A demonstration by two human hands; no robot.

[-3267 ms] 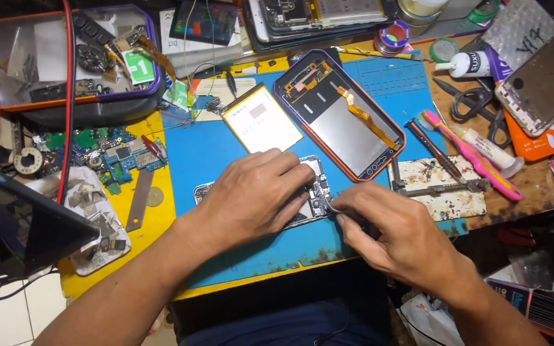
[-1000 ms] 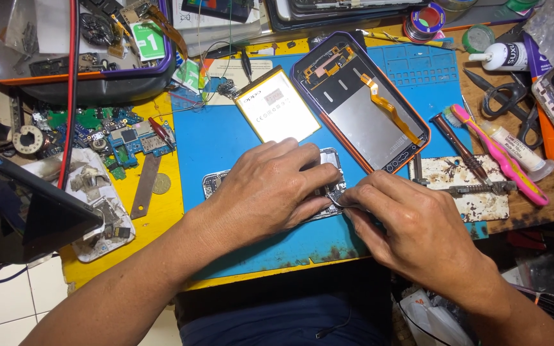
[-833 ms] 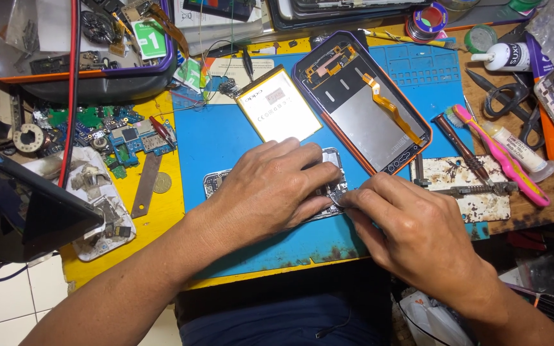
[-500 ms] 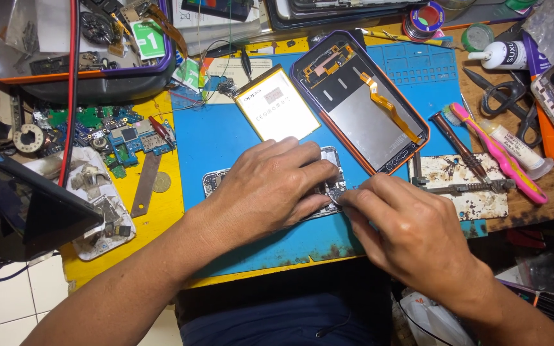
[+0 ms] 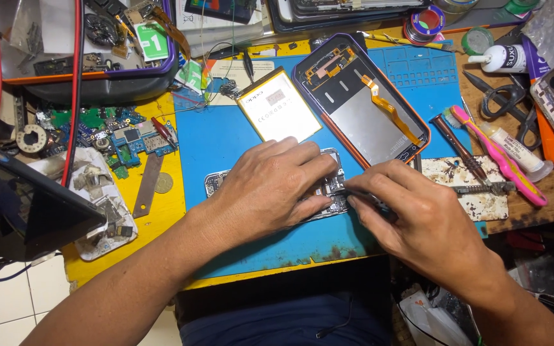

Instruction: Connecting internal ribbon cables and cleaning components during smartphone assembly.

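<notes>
My left hand point(image 5: 270, 186) lies flat over a small phone frame point(image 5: 215, 184) on the blue work mat point(image 5: 213, 138), pressing it down. Most of the frame is hidden under the palm; its metal edges show at the left and by the fingertips. My right hand point(image 5: 418, 224) pinches a thin dark tool point(image 5: 370, 200), with its tip at the frame's right end beside my left fingertips. Just beyond the hands lie a pale yellow-edged battery point(image 5: 279, 106) and an opened phone shell with an orange flex cable point(image 5: 367, 106).
A toothbrush with a pink handle point(image 5: 501, 157), a dark screwdriver point(image 5: 460, 147), scissors point(image 5: 501, 102) and a glue bottle point(image 5: 498, 59) lie at the right. Circuit boards point(image 5: 123, 131), a coin point(image 5: 163, 183) and loose parts sit on the yellow table at the left. A dark tablet point(image 5: 14, 205) overhangs the left edge.
Both hands stay on the phone frame. My right hand's tool tip has shifted only slightly at the frame's right end; the view has moved a little.
</notes>
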